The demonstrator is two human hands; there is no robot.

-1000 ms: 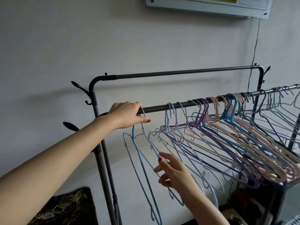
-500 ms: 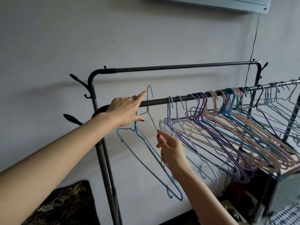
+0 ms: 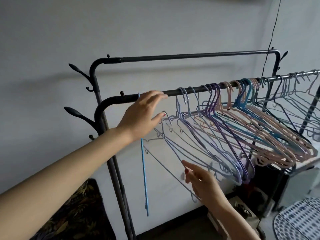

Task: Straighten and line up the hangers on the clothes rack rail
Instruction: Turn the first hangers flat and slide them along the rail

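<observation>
A dark front rail [image 3: 199,90] carries a crowded, slanted bunch of pink, purple and blue wire hangers [image 3: 259,132] on its right part. One bright blue hanger [image 3: 143,170] hangs alone near the rail's left end, seen edge-on. My left hand [image 3: 143,115] reaches over the rail beside it with straight fingers touching the bar. A pale lilac hanger [image 3: 166,141] is off the rail, its hook just below my left thumb. My right hand [image 3: 202,181] pinches that hanger's lower arm between thumb and forefinger.
A higher back rail [image 3: 190,57] runs along the wall behind. Branch-shaped coat hooks [image 3: 76,115] stick out from the left posts. A black cable [image 3: 270,40] hangs down the wall. A leaf-patterned cloth [image 3: 78,213] lies low left and a dotted cloth [image 3: 297,220] low right.
The blue hanger now hangs edge-on at the rail's left end and my left hand has let go of it. My right hand moved down with the pale hanger, its hook now below the rail.
</observation>
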